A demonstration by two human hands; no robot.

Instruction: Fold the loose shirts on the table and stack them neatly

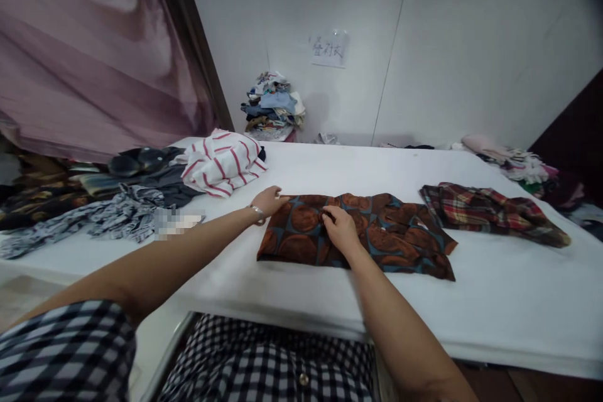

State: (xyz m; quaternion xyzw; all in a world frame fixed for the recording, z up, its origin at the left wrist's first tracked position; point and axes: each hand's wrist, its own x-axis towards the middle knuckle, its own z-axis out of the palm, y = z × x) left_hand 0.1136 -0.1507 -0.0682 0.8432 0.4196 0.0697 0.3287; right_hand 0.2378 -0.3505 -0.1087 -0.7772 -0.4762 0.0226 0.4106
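On the left, a pink curtain is hanging beside the wall. Below it, a black-and-white patterned garment is lying crumpled on the white-covered table. A white shirt with red stripes is resting in a loose heap just beyond. The left hand, wearing a silver-coloured bracelet at the wrist, is touching the far left corner of a brown-and-blue patterned shirt; its fingers are bending, thumb and forefinger standing slightly apart, and whether they are pinching cloth cannot be told. Behind, a stack of clothes is standing against the wall. The patterned shirt is lying folded lengthwise near the table's front edge, between the arms. The right hand is resting on its left half, fingers curling towards the thumb with a narrow gap; any grip on fabric cannot be confirmed. Further right, a red plaid shirt is lying just beside the patterned shirt's end, and mixed clothes are piling up beyond.
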